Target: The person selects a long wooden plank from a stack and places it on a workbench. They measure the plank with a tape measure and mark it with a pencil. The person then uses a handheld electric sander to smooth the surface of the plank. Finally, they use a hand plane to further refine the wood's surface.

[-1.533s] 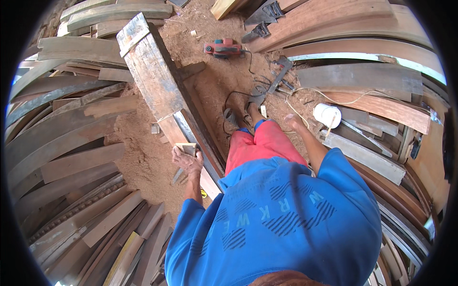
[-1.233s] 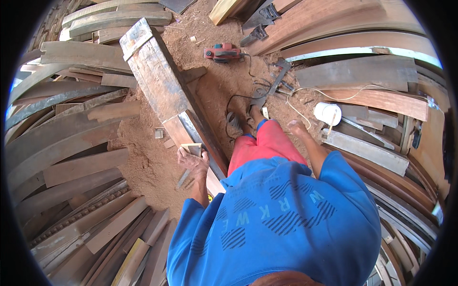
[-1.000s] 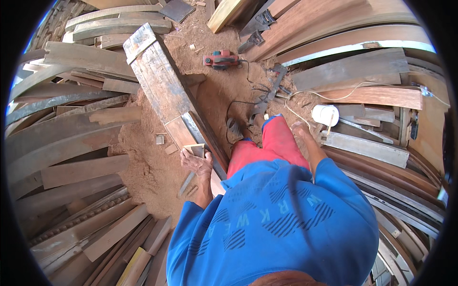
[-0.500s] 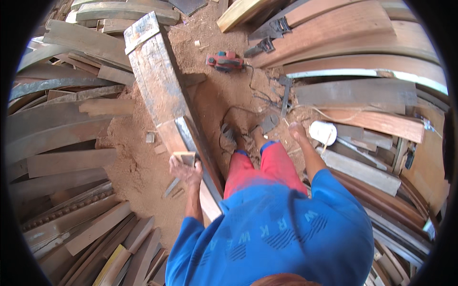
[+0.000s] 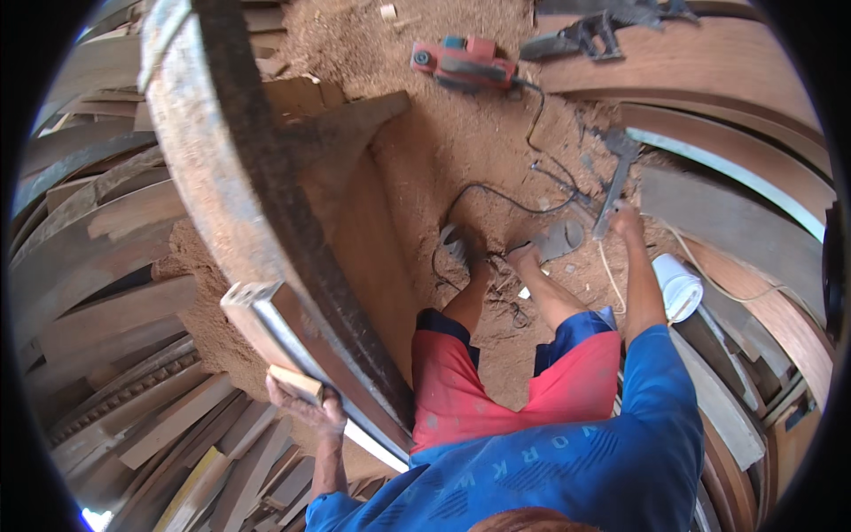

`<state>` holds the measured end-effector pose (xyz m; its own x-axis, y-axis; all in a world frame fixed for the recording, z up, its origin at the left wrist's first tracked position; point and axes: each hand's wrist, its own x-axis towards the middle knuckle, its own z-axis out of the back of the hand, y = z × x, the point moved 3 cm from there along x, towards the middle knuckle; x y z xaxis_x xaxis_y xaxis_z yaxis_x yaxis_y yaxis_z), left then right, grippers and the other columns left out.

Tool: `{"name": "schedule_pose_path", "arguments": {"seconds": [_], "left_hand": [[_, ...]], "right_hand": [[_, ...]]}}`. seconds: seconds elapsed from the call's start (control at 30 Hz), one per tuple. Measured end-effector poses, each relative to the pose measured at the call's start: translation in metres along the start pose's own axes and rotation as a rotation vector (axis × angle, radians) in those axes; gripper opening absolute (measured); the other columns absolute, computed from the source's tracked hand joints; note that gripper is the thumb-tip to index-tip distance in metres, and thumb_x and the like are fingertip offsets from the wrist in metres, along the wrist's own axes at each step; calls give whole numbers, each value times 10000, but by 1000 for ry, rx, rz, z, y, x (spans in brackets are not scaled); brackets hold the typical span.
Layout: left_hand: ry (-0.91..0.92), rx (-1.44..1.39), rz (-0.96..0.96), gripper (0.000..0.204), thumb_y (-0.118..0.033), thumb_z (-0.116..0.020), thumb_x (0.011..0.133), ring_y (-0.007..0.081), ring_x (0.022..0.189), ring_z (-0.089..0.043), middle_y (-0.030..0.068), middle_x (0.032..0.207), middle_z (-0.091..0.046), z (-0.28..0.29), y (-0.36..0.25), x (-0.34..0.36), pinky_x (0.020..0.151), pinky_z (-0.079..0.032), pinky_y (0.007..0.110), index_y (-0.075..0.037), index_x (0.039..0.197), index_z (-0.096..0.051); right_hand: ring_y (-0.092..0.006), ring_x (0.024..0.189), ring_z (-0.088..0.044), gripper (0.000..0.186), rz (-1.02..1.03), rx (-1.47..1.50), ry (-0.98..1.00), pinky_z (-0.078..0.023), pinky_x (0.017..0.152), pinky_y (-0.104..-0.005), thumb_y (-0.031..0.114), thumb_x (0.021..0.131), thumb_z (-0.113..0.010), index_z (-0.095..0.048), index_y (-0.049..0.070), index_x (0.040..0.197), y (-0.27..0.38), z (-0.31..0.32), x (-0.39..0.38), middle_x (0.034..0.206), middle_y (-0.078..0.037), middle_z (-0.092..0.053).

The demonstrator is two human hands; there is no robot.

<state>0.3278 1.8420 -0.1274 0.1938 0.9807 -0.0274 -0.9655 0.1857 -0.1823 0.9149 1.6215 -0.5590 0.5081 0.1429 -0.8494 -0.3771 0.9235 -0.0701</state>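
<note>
My left hand (image 5: 306, 403) is closed around a small pale wooden block (image 5: 297, 383), beside a short board (image 5: 284, 324). That board lies along the near part of a long, thick timber beam (image 5: 213, 168), which has a worn, whitish upper face. On the right my right arm is stretched out over the ground. My right hand (image 5: 626, 217) is at the lower end of a flat grey bar-like tool (image 5: 616, 177) with a wider head. Its fingers are too small and blurred to show whether they grip the bar.
A red electric planer (image 5: 465, 66) rests on the sawdust ahead, its cord (image 5: 479, 186) looping around my feet. Dark-handled saws (image 5: 594, 40) lie on boards at upper right. A white bucket (image 5: 678, 288) stands right of my arm. Stacked planks (image 5: 115, 301) line both sides.
The view has shifted, and my body leans closer to the beam and the ground. My right hand has moved forward to the grey tool. My left hand keeps hold of the wooden block.
</note>
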Motion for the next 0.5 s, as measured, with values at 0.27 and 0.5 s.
{"name": "schedule_pose_path", "arguments": {"seconds": [0.27,0.5], "left_hand": [[63,77,87,1049,-768,-387,840,364,1366,-293,258,1427,-258,-5,-15,4,1119,-246,570,30,1468,-123],[49,150,128,1030,-742,-400,846,369,1361,-294,267,1426,-251,-9,-13,-9,1118,-242,572,37,1462,-126]], "right_hand": [[-401,1202,-522,550,32,-162,-213,-433,1000,-497,297,829,-703,-475,92,1285,15,-15,87,1272,-244,-535],[-434,1186,-517,487,9,-274,-283,-408,999,-521,267,873,-640,-449,112,1294,53,-26,79,1270,-270,-495]]}}
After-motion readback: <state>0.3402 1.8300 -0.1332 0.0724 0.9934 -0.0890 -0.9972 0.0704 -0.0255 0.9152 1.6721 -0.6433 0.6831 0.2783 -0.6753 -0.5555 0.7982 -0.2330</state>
